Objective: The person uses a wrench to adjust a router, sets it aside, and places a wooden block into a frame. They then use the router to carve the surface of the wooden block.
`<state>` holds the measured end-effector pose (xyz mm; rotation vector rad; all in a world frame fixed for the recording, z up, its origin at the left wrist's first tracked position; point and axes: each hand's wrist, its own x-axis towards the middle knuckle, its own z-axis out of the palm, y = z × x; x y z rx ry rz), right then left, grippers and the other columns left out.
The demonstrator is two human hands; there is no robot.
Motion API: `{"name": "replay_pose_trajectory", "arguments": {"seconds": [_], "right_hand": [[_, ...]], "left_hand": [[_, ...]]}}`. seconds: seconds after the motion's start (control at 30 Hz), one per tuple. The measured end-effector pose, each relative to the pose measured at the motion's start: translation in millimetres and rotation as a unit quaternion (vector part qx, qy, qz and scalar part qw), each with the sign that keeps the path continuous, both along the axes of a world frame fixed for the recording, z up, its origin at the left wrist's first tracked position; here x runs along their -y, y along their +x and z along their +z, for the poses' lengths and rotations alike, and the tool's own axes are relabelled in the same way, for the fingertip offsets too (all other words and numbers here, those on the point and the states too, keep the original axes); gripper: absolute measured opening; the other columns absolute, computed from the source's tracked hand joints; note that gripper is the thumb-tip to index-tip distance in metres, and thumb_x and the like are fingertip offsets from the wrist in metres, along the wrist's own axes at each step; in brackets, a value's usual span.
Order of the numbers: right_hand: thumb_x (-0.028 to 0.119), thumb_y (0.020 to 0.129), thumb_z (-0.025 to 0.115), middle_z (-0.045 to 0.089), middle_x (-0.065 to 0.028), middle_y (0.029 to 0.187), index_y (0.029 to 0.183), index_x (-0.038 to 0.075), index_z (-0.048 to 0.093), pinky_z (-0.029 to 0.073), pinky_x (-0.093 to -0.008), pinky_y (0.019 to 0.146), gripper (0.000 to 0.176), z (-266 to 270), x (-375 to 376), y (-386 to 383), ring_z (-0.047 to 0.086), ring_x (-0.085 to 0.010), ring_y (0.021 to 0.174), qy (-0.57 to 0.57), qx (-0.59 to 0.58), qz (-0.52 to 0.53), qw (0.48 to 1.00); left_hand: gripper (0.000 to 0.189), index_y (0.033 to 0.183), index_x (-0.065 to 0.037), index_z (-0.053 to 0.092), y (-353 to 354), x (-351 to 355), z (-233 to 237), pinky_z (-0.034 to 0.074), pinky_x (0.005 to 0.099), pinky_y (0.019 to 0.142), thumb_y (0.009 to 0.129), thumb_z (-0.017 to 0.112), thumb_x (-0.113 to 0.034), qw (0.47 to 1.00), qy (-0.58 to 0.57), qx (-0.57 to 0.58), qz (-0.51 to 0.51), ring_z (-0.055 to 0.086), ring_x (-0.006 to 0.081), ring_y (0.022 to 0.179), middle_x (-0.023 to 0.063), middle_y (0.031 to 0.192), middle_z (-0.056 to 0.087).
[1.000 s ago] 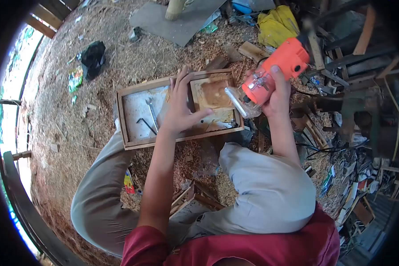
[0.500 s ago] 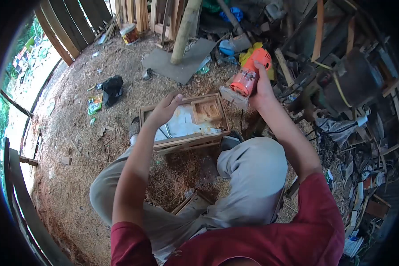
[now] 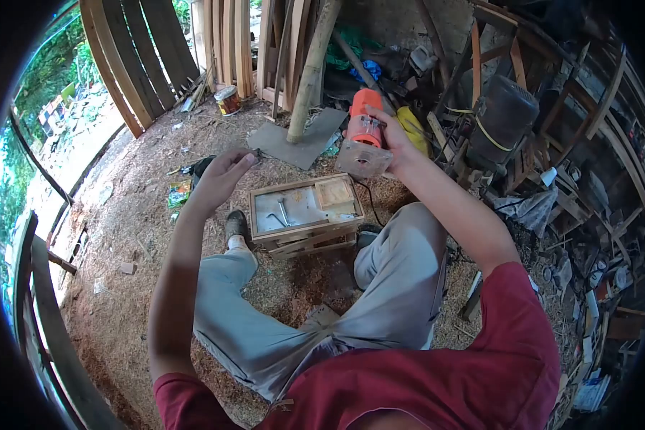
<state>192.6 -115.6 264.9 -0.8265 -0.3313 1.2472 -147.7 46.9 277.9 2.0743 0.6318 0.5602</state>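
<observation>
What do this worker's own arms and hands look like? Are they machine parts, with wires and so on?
No, they are human. The short sleeves of a dark red shirt leave the forearms bare, with no cables attached. The left hand and right hand wear no gloves, and I can make out no watch or markings.
</observation>
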Motion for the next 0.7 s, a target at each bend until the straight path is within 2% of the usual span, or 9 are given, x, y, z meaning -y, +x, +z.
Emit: {"name": "replay_pose_trajectory", "arguments": {"seconds": [0.07,0.17,0.3,0.37,0.4,0.5,0.53,0.63,0.7], "right_hand": [[0.034,0.094,0.073,0.071,-0.0146,0.091,0.114,0.004,0.061,0.063,-0.0482,0.078,0.038,7.0,8.3,-19.3,0.074,-0.0295,0.082,0.008,0.012,0.016,1.0],[0.035,0.095,0.071,0.072,-0.0166,0.092,0.117,0.002,0.06,0.063,-0.0479,0.077,0.041,0.7,8.6,-33.2,0.075,-0.0305,0.082,0.021,0.019,0.045,0.999],[0.033,0.098,0.068,0.071,-0.017,0.089,0.114,0.0,0.061,0.063,-0.0466,0.075,0.038,-11.7,3.3,-47.0,0.074,-0.0303,0.078,-0.015,0.032,0.076,0.996],[0.032,0.098,0.069,0.071,-0.016,0.088,0.114,0.0,0.061,0.063,-0.0457,0.074,0.037,-22.7,-3.8,-50.8,0.073,-0.0292,0.077,-0.014,0.022,0.128,0.991],[0.031,0.098,0.071,0.071,-0.0132,0.089,0.114,0.001,0.062,0.063,-0.0429,0.073,0.035,-16.6,-0.4,-60.9,0.073,-0.0259,0.077,-0.03,0.048,0.113,0.992],[0.029,0.097,0.075,0.071,-0.01,0.095,0.118,0.002,0.062,0.063,-0.0403,0.077,0.037,-32.7,-9.0,-67.6,0.073,-0.0224,0.081,-0.049,0.119,0.133,0.983],[0.026,0.095,0.078,0.07,-0.0083,0.107,0.127,0.002,0.06,0.062,-0.0378,0.082,0.044,-36.2,-10.3,-73.5,0.072,-0.0184,0.093,-0.034,0.147,0.142,0.978],[0.022,0.094,0.079,0.067,-0.0083,0.118,0.137,0.001,0.054,0.061,-0.0363,0.088,0.054,-44.2,-16.9,-89.2,0.069,-0.0165,0.103,-0.014,0.212,0.147,0.966],[0.019,0.095,0.078,0.065,-0.0088,0.121,0.143,0.001,0.049,0.06,-0.0351,0.089,0.059,-49.0,-23.2,-92.8,0.067,-0.0153,0.105,-0.015,0.23,0.147,0.962]], "left_hand": [[0.048,0.129,0.001,0.068,0.4,2.9,12.1,0.045,0.0326,0.103,0.109,0.058,-0.041,0.999,-0.031,0.0,0.019,0.062,0.0173,0.114,0.0095,0.117,0.071],[0.048,0.127,0.001,0.071,14.6,1.0,18.8,0.045,0.0332,0.104,0.109,0.058,-0.041,0.999,0.003,0.034,-0.026,0.062,0.0181,0.115,0.0095,0.118,0.071],[0.052,0.13,0.001,0.07,40.4,-5.8,8.4,0.042,0.0338,0.112,0.11,0.054,-0.045,0.998,-0.026,0.023,-0.061,0.06,0.0188,0.127,0.0116,0.128,0.071],[0.056,0.132,0.001,0.068,56.8,-12.6,-3.4,0.041,0.034,0.114,0.11,0.052,-0.048,0.988,-0.119,0.04,-0.085,0.06,0.0185,0.129,0.0112,0.131,0.07],[0.058,0.134,0.001,0.068,65.0,-13.2,-11.3,0.04,0.0342,0.115,0.11,0.051,-0.05,0.98,-0.167,0.047,-0.097,0.059,0.0183,0.131,0.011,0.132,0.07],[0.068,0.141,0.002,0.06,81.9,7.1,-7.0,0.041,0.0355,0.119,0.108,0.051,-0.056,0.968,-0.244,0.045,-0.04,0.059,0.0208,0.133,0.0125,0.134,0.067],[0.076,0.143,0.0,0.058,93.9,-11.5,-25.9,0.043,0.0349,0.116,0.104,0.054,-0.064,0.964,-0.26,0.037,-0.042,0.062,0.0208,0.127,0.0118,0.135,0.066],[0.081,0.137,0.003,0.063,107.2,-22.3,-49.2,0.044,0.0337,0.109,0.098,0.061,-0.068,0.948,-0.294,0.109,-0.056,0.06,0.0174,0.123,0.0116,0.126,0.068],[0.08,0.129,0.003,0.067,110.6,-28.1,-54.5,0.047,0.034,0.104,0.095,0.065,-0.069,0.954,-0.275,0.108,-0.044,0.063,0.0175,0.115,0.0122,0.118,0.07]]}}
